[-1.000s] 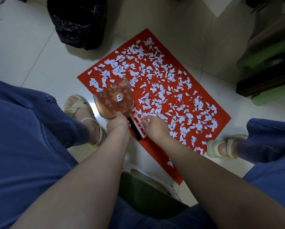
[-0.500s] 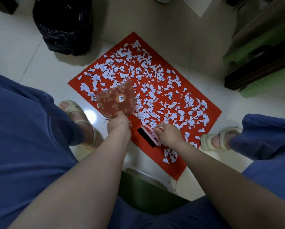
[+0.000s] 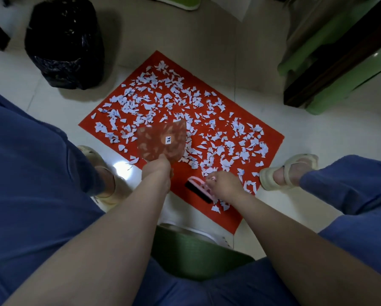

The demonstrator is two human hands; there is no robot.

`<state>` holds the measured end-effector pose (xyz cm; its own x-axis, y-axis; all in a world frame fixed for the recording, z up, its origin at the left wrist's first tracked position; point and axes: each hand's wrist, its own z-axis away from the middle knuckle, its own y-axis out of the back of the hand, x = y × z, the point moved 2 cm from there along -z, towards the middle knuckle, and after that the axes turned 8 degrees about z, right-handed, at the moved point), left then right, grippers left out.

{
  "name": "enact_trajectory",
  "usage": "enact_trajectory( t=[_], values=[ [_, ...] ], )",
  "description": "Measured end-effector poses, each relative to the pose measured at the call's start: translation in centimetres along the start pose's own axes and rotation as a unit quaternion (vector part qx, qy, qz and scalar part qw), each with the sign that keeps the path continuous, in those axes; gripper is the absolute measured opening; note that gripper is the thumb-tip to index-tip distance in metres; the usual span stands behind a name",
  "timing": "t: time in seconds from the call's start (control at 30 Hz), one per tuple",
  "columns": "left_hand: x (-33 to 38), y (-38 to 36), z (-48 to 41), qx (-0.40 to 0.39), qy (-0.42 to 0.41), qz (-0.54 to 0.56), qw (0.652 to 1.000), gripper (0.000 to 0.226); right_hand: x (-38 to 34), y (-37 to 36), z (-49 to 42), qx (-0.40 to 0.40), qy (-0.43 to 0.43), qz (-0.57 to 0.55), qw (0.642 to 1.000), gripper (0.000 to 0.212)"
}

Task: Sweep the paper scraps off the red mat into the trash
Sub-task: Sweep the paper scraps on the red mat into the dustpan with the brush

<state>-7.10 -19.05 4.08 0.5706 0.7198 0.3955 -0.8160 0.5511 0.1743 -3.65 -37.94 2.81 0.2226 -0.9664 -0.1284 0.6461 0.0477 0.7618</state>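
**Scraps still cover the red mat, dustpan and brush at its near edge**

Pale floor tiles (image 3: 218,36) fill the room, and on them a red mat (image 3: 271,138) lies at an angle, one corner pointing away from the person. White paper scraps (image 3: 169,100) are strewn over nearly all of it, thick through the middle and far half, with a few loose pieces near the closest corner. A bare red strip shows at the near edge.

At that edge the left hand (image 3: 157,170) is closed around the handle of a translucent dustpan (image 3: 162,141), which carries a small white label and is held over the mat's near-left side, scraps showing beneath and beside it. Just to the right, the right hand (image 3: 223,185) has its fingers curled around the pink handle of a small brush (image 3: 198,191) whose black bristles rest on the bare red strip. The two hands are near each other but apart.

A black-bagged trash bin (image 3: 63,45) stands on the tiles beyond the mat's far-left side, well apart from both hands. The person sits on a green stool (image 3: 196,252), blue trousers at either side, a pale sandal beside each near flank of the mat. Green and dark furniture (image 3: 339,62) stands at the far right.
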Motion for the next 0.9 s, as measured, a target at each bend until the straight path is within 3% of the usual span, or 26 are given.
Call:
enact_trajectory(
  t=[0.07, 0.17, 0.27, 0.47, 0.57, 0.67, 0.73, 0.8, 0.9],
  values=[
    [-0.2, -0.1, 0.2, -0.003, -0.011, -0.020, 1.000, 0.030, 0.7, 0.3, -0.1, 0.063, -0.028, 0.024, 0.997, 0.029],
    [-0.3, -0.7, 0.7, -0.008, -0.028, -0.044, 0.999, 0.035, 2.3, 1.7, -0.3, 0.114, -0.058, -0.042, 0.991, 0.027],
    [-0.5, -1.4, 0.9, -0.014, -0.045, -0.071, 0.996, 0.039, 3.0, 2.8, 0.1, 0.056, -0.037, -0.079, 0.995, 0.024],
    [-1.4, -2.3, 1.4, -0.021, -0.056, -0.104, 0.993, 0.042, 3.4, 0.0, 1.6, -0.115, 0.009, -0.009, 0.993, 0.019],
    [-1.5, -2.2, 1.4, -0.020, -0.054, -0.100, 0.993, 0.041, 3.7, -0.5, 1.7, -0.072, 0.031, 0.098, 0.992, 0.025],
    [-1.4, -2.3, 1.4, -0.027, -0.051, -0.102, 0.993, 0.041, 4.3, 0.6, 1.2, 0.044, -0.002, 0.060, 0.997, 0.027],
    [-1.4, -2.4, 1.3, -0.032, -0.045, -0.102, 0.993, 0.041, 4.6, 1.5, 0.6, 0.075, -0.017, -0.007, 0.997, 0.025],
    [-1.4, -2.4, 1.4, -0.032, -0.041, -0.107, 0.993, 0.040, 4.6, 1.8, 0.3, 0.043, -0.026, -0.063, 0.997, 0.023],
    [-1.4, -2.3, 1.2, -0.027, -0.049, -0.116, 0.992, 0.040, 4.1, 0.8, 0.5, -0.055, 0.007, -0.047, 0.997, 0.021]
  ],
)
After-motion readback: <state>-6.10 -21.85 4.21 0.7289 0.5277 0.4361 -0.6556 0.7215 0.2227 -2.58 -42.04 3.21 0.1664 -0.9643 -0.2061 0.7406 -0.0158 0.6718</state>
